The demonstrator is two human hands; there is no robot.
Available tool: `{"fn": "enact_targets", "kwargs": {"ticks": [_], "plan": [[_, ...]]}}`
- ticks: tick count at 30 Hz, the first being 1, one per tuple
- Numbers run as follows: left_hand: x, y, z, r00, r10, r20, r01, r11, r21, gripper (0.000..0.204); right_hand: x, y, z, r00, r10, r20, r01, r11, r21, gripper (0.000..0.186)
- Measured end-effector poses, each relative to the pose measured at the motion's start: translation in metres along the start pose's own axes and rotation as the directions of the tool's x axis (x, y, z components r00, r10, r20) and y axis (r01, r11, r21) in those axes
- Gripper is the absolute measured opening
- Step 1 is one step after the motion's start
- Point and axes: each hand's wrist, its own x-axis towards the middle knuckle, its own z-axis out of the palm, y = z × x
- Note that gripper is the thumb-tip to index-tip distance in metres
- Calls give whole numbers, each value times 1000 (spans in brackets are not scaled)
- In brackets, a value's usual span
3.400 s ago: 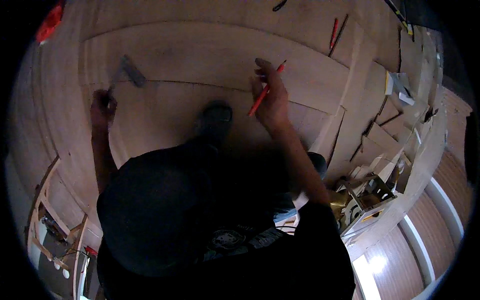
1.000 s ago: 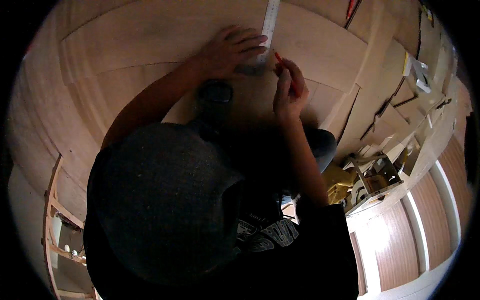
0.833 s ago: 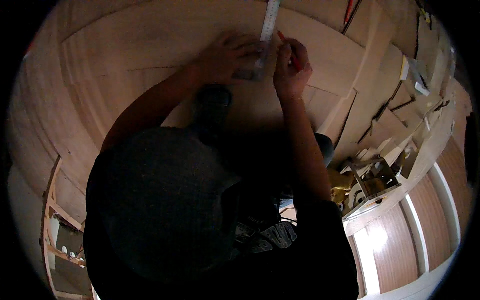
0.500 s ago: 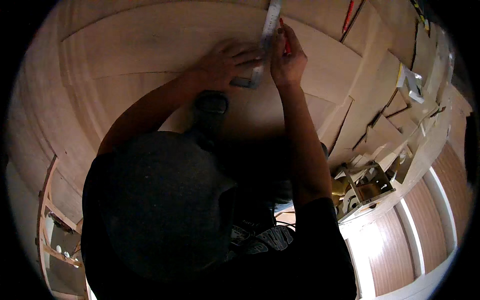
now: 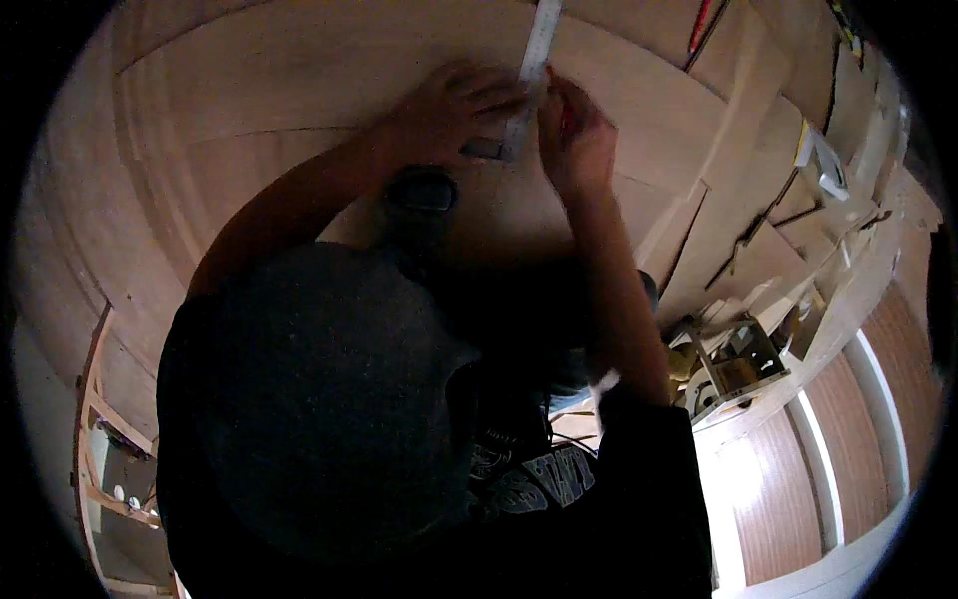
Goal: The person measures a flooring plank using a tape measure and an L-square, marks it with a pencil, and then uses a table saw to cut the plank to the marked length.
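A metal square with a pale scaled blade [image 5: 539, 45] and short dark handle [image 5: 483, 148] lies on a light wooden sheet [image 5: 299, 70]. My left hand [image 5: 449, 115] rests flat beside the blade, fingers spread and reaching onto it. At the blade's right side, my right hand [image 5: 579, 140] is closed around a red pencil [image 5: 567, 118], its tip close to the blade; motion blur softens both hands. A dark shoe [image 5: 419, 200] is on the wood just below the square.
Another red pencil [image 5: 699, 25] lies at the top right. Board offcuts [image 5: 773, 255], a white-and-yellow item [image 5: 828, 160] and an open box-like wooden piece [image 5: 738, 374] are to the right. A wooden frame [image 5: 95, 399] stands at lower left, striped flooring [image 5: 868, 429] shows at lower right.
My left hand has brought the square rightward from the left, laid it down and spread over it. My right hand has moved up beside the blade with the red pencil, shifting slightly since.
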Motion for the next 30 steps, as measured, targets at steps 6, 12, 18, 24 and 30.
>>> {"fn": "enact_targets", "kwargs": {"ticks": [6, 12, 18, 24, 30], "plan": [[-1, 4, -5, 999, -30, 36, 29, 999, 29, 100, 46, 8, -1, 996, -82, -23, 79, 990, -120, 29], [-2, 7, -10, 1000, -13, 20, 11, 997, 80, 99, -122, 4, -23, 849, 337, 406, -307, 941, -139, 28], [-14, 2, -1, 998, 68, -11, -68, 997, 32, 71, -137, 29, -74, 947, 312, -83, -282, 924, 258, 39], [-160, 3, -32, 986, -162, 48, 148, 963, 226, 42, -84, 138, -118, 883, 356, -304, -420, 890, -177, 53], [-288, -6, -12, 756, -625, 194, 592, 779, 205, 44, -57, 239, -125, 851, 492, -185, -447, 863, 237, 62]]}}
